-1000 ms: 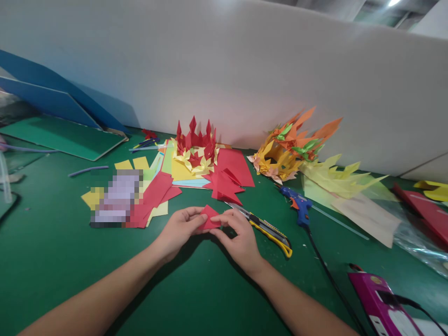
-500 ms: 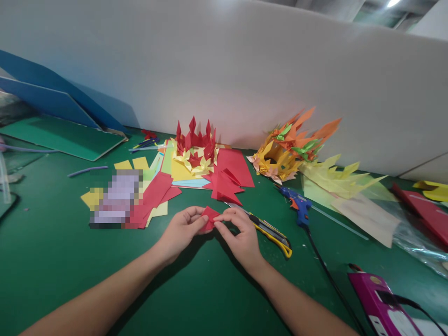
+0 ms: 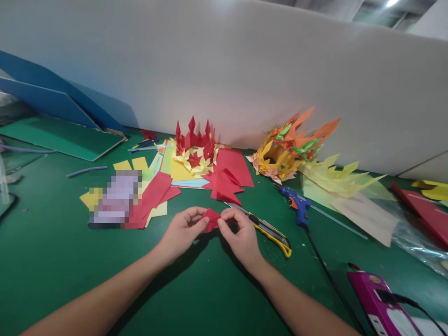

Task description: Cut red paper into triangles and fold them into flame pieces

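Note:
A small folded piece of red paper point(image 3: 211, 219) is held up between both hands over the green table point(image 3: 196, 289). My left hand point(image 3: 182, 232) pinches its left side between thumb and fingers. At its right corner, my right hand point(image 3: 241, 235) grips it with thumb and forefinger. Just behind the right hand lies a yellow and black utility knife point(image 3: 271, 232), its blade end partly hidden by the fingers. Folded red paper pieces point(image 3: 226, 184) lie beyond the hands, in front of a red and yellow paper crown point(image 3: 196, 147).
On the left, a pixelated rectangular thing point(image 3: 117, 198) rests on red and yellow paper sheets point(image 3: 154, 193). To the right are a blue glue gun point(image 3: 297, 203), an orange paper crown point(image 3: 283, 151) and a magenta power strip point(image 3: 376, 296). A white partition point(image 3: 224, 70) stands behind.
The right hand's fingers have shifted slightly, from resting over the red paper to pinching its right corner. The left hand stays nearly where it was.

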### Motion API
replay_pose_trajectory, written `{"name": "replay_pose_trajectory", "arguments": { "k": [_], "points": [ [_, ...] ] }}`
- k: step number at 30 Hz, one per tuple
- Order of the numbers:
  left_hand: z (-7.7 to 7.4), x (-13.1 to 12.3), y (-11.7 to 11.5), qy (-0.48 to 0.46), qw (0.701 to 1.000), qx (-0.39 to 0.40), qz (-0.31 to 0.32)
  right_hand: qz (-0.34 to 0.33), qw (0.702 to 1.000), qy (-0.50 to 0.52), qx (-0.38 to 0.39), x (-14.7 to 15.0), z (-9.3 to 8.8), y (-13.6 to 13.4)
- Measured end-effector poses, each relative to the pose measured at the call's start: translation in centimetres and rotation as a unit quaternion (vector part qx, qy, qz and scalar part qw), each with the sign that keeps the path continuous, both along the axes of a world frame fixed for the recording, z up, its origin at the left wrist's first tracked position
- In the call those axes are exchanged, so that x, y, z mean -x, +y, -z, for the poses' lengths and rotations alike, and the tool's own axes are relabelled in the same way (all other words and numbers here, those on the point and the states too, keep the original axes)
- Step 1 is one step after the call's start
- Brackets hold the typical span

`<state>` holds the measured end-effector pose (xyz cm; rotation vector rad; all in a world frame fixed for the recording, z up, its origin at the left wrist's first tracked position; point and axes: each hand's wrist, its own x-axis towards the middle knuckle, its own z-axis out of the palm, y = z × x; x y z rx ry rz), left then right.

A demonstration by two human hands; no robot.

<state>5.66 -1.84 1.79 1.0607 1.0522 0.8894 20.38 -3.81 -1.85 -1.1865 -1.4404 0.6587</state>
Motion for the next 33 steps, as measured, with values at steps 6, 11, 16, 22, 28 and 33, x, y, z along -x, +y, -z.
{"name": "replay_pose_trajectory", "arguments": {
  "k": [6,11,16,22,28,33],
  "points": [
    [0.12,-0.02,-0.1,0.012,1.0,-0.002,0.01,-0.009,0.999,0.029,0.009,-0.03,0.37,0.09],
    [0.53,0.13,-0.1,0.033,0.999,-0.002,0.003,-0.023,0.999,0.031,0.017,0.1,0.5,0.02],
    [0.62,0.21,-0.09,0.025,1.0,0.013,-0.005,-0.028,0.998,0.046,0.024,0.26,0.56,-0.12],
    [0.18,0.27,-0.08,0.0,0.999,0.049,-0.013,-0.057,0.989,0.107,0.079,0.26,0.37,-0.01],
    [0.23,0.51,0.26,-0.076,0.992,0.104,0.002,-0.108,0.977,0.153,0.106,0.13,0.16,0.17],
    [0.09,0.66,0.46,-0.073,0.991,0.114,-0.002,-0.138,0.978,0.127,0.093,-0.13,0.25,0.25]
  ]
}}
